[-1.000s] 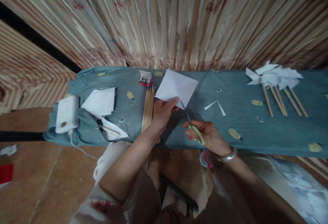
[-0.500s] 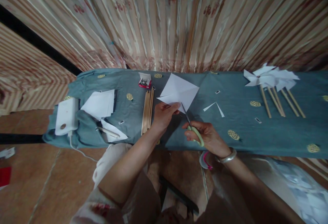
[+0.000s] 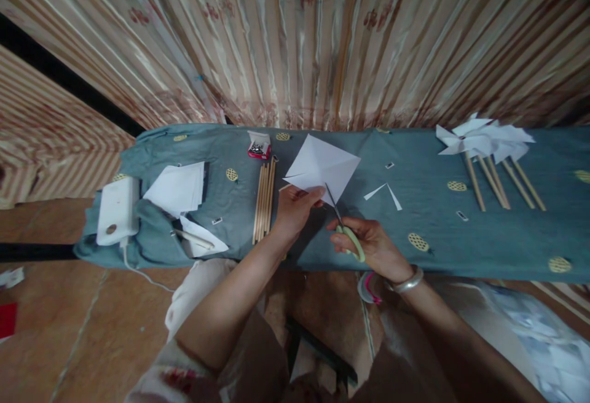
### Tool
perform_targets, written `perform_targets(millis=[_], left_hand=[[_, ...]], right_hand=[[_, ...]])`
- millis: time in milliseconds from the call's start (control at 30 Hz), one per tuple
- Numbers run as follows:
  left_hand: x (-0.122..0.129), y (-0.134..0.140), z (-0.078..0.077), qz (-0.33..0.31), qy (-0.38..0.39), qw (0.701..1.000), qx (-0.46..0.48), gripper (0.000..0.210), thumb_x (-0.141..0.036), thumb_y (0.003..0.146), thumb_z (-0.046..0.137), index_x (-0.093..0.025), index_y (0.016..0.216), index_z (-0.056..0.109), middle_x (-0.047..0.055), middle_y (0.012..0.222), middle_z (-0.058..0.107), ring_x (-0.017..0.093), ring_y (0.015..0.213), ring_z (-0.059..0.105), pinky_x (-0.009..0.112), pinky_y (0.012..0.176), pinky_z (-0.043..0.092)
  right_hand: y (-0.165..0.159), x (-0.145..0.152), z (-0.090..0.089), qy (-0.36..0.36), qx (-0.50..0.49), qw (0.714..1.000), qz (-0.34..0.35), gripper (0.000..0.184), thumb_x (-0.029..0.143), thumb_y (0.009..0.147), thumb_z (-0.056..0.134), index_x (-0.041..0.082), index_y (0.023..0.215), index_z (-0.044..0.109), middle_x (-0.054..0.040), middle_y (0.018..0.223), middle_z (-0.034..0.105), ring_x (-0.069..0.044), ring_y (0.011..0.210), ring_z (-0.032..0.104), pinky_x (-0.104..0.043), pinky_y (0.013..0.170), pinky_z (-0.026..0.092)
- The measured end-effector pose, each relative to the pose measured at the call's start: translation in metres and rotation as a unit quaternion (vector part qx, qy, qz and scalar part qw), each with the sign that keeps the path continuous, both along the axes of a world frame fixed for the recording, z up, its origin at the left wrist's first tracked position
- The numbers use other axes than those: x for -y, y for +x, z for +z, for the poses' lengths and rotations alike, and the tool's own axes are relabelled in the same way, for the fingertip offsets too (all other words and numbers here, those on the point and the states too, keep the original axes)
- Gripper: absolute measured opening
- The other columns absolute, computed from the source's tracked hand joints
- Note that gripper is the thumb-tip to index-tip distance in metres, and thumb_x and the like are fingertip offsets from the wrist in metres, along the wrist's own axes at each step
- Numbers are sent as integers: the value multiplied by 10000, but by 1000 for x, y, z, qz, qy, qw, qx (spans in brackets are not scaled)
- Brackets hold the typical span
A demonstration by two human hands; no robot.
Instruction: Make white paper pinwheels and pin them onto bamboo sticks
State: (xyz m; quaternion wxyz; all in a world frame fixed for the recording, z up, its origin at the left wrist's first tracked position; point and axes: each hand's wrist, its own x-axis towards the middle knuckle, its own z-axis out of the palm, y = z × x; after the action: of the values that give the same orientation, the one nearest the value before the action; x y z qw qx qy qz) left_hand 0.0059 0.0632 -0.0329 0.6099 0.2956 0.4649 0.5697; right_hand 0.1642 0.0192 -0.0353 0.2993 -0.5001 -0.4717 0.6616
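Here we are looking down at our two hands working over the near edge of the bench [image 3: 483, 237], which is wearing a grey-blue cloth with small yellow motifs. Our left hand [image 3: 291, 209] is pinching the near corner of a white paper square [image 3: 321, 166], thumb on top, and is holding the sheet lifted and tilted over the cloth, roughly at the middle of the bench. Our right hand [image 3: 369, 244] is closing its fingers through the green handles of the scissors [image 3: 343, 226]; the blades are pointing up and away from us, and their tip is meeting the paper's lower edge just beside our left thumb. We cannot tell whether the blades are parted.

Just left of our left hand, a bundle of wooden sticks [image 3: 264, 200] is lying lengthwise on the cloth, with a small red box of pins [image 3: 258, 146] at its far end. Farther left, a stack of white paper sheets [image 3: 177, 187] is sitting near a white power bank [image 3: 116, 208] with its cable hanging off the edge. Two thin paper offcuts [image 3: 386, 193] are lying to the right of the square. Well apart, at the right end, finished white pinwheels [image 3: 483, 139] on sticks are lying together. A striped curtain [image 3: 295, 40] is hanging behind the bench.
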Motion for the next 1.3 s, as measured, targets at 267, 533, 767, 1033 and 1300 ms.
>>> perform_targets(millis=[267,533,767,1033,1300], left_hand=[[1,1,2,2,-8,1000,-15,242,-307,517,842,-165,649,696,0,648,684,105,562,571,227,560,462],[3,2,2,-9,-12,1000,-27,218,-288,554,836,-162,638,679,-8,620,665,100,530,558,240,559,460],[5,2,3,-17,-10,999,-26,207,-279,569,840,-173,636,675,-6,634,675,117,556,580,256,576,474],[4,3,6,-11,-20,1000,-21,193,-263,542,818,-170,614,664,-24,588,647,97,512,542,238,538,437],[5,5,2,-24,-10,1000,-3,183,-258,561,822,-180,665,693,-15,645,670,104,554,561,241,561,454]], right_hand=[[-2,0,2,-3,3,1000,-4,474,555,544,851,177,781,691,37,540,590,-90,495,506,-221,473,399],[-2,0,5,6,8,1000,-7,430,528,546,855,186,733,674,35,527,589,-102,496,520,-227,468,389],[-2,-1,3,-8,10,1000,-13,439,524,533,861,189,748,677,22,549,619,-110,508,542,-223,470,402],[-2,-1,1,17,17,1000,-3,441,569,582,822,186,730,660,25,517,603,-98,471,502,-232,454,365],[-2,-1,1,16,11,1000,-12,433,556,577,832,187,733,668,24,521,599,-100,482,495,-234,463,365]])
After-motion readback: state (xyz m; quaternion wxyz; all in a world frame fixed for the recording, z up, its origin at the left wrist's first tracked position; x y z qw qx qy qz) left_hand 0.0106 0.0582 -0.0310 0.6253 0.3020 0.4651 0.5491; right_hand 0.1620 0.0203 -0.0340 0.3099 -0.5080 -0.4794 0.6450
